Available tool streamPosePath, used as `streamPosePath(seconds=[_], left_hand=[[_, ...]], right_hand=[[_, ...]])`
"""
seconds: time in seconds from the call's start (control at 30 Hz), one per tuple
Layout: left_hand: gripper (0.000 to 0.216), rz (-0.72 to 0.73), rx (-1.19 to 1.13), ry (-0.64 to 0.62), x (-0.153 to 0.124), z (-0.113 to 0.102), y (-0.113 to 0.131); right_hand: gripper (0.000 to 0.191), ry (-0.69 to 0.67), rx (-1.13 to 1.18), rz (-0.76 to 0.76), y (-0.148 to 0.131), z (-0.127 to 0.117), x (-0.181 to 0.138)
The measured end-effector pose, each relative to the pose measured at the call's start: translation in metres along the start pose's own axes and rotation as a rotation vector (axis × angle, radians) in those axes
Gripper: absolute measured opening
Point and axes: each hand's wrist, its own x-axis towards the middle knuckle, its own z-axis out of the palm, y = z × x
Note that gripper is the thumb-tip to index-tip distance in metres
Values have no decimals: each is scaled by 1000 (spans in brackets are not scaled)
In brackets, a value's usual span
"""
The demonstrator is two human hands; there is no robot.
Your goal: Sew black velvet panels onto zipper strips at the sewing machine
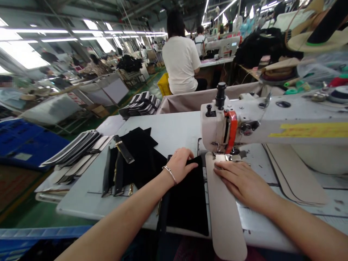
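A long beige panel (227,217) with rounded corners lies under the presser foot of a white sewing machine (244,119) and hangs over the table's near edge. My right hand (241,181) rests on it with fingers stretched out flat, close to the foot. Left of the panel is a piece of black fabric (187,203) with a dark strip along its side. My left hand (181,165), a bracelet at its wrist, touches the fabric's far edge, thumb and fingers apart. The undersides of its fingers are hidden.
Black pieces with zipped straps (123,156) lie on the table's left. Stacked panels (78,148) sit past its left edge, more stacks (141,105) behind. Beige panels (293,174) lie under the machine arm. A person in a white shirt (181,65) sits ahead, back turned.
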Motion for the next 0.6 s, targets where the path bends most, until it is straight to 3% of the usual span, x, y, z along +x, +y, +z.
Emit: streamPosePath(seconds=[0.13,0.33,0.43,0.5,0.6], left_hand=[[16,14,-59,-20,-1,-5,0],[16,-108,3,-86,-6,-13,7],[15,-111,27,-30,-10,-11,11],[24,-206,2,-18,-15,-12,14],[13,-261,-133,-111,-22,-23,19]], right_hand=[[42,14,11,8,-1,-1,0],[43,-11,-17,20,-2,-2,0],[43,-32,-7,14,-1,-2,0],[43,-25,4,8,0,-2,0],[43,3,5,8,1,0,0]])
